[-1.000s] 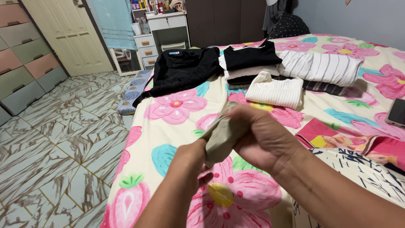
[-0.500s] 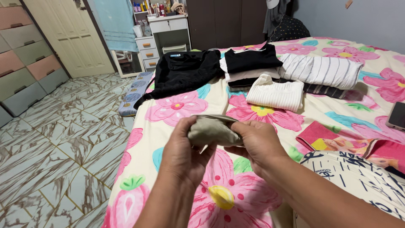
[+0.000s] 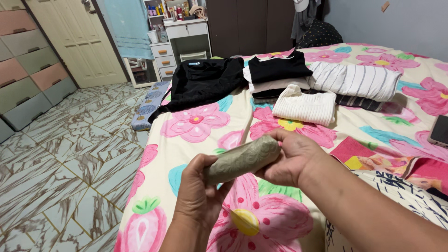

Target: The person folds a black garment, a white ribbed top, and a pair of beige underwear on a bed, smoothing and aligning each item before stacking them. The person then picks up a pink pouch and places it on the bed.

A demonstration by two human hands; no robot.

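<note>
1. Fingers of your left hand (image 3: 198,191) curl up around the lower left end of the rolled olive cloth (image 3: 242,158), palm turned toward you, the forearm rising from the bottom edge of the view.
2. Your right hand (image 3: 291,156) clamps the upper right end of the same roll, thumb on top and the other fingers wrapped beneath, the forearm running off to the lower right.
3. Both hands are closed on the roll, which hangs in the air between them, slanting up from left to right, above the flowered bedspread (image 3: 196,123) (it touches nothing but your hands).
4. Far left stands a chest of pastel drawers (image 3: 28,70), then a cream door (image 3: 77,39) and a marbled tile floor (image 3: 70,154).
5. On the bed beyond the roll, left to right: a black garment (image 3: 200,81) spread flat, a stack of folded clothes with a black top (image 3: 275,70), a cream ribbed knit (image 3: 304,105) and a folded striped white piece (image 3: 354,79).
6. A dark phone (image 3: 439,130) lies at the right edge.
</note>
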